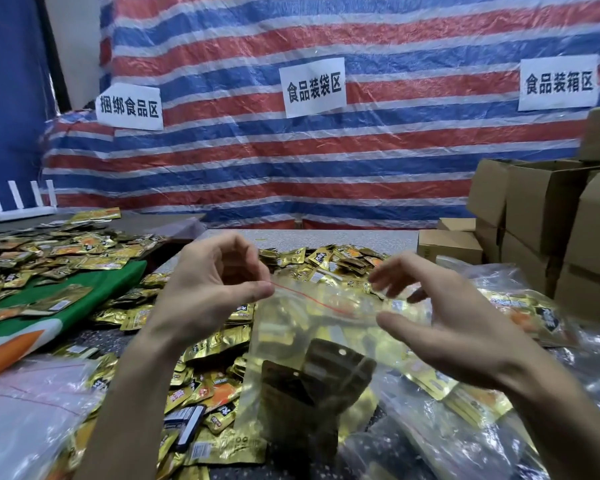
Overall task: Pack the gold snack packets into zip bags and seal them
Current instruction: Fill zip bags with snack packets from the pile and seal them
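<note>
A clear zip bag (302, 344) with a red seal line hangs in front of me, with gold snack packets (312, 382) inside its lower half. My left hand (215, 282) pinches the bag's top left corner between thumb and forefinger. My right hand (440, 313) is at the bag's top right corner, with fingers spread and thumb under the rim; its hold on the bag is unclear. Loose gold packets (208, 386) cover the table below.
More gold packets (49, 258) are heaped on the left by a green and orange cloth (66, 306). Filled plastic bags (520, 306) lie at the right. Cardboard boxes (541, 209) are stacked at the far right. Empty zip bags (25, 403) lie at the lower left.
</note>
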Tool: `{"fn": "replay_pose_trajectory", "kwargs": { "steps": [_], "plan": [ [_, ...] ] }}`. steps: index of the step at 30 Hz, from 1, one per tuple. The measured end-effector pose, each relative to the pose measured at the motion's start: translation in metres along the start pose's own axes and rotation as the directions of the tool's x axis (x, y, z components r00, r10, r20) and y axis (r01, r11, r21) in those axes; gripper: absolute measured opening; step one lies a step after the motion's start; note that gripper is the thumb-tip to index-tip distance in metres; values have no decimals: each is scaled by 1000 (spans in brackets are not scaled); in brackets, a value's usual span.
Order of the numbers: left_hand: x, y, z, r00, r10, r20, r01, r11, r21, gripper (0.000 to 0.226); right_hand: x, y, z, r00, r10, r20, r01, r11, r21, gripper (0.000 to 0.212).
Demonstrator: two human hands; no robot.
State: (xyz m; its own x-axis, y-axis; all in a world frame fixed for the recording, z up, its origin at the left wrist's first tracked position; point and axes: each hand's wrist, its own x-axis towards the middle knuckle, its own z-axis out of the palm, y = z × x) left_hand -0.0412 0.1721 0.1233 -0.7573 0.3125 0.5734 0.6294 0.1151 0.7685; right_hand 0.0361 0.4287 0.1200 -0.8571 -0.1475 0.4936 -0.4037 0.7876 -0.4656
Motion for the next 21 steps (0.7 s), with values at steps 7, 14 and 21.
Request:
{"fn": "replay_pose_trajectory", "kwargs": {
  "steps": [7,14,21],
  "plan": [
    [-6,24,32,984,123,132,-136,986,96,37,-3,-33,30,990,-131,-58,127,990,-55,33],
    [-11,35,31,975,134,175,-153,983,101,34,-5,-32,29,990,-99,-98,111,985,132,8],
    [-12,37,29,970,141,199,-163,982,98,31,-5,-34,28,989,-96,-111,113,981,158,3]
  ]
}}
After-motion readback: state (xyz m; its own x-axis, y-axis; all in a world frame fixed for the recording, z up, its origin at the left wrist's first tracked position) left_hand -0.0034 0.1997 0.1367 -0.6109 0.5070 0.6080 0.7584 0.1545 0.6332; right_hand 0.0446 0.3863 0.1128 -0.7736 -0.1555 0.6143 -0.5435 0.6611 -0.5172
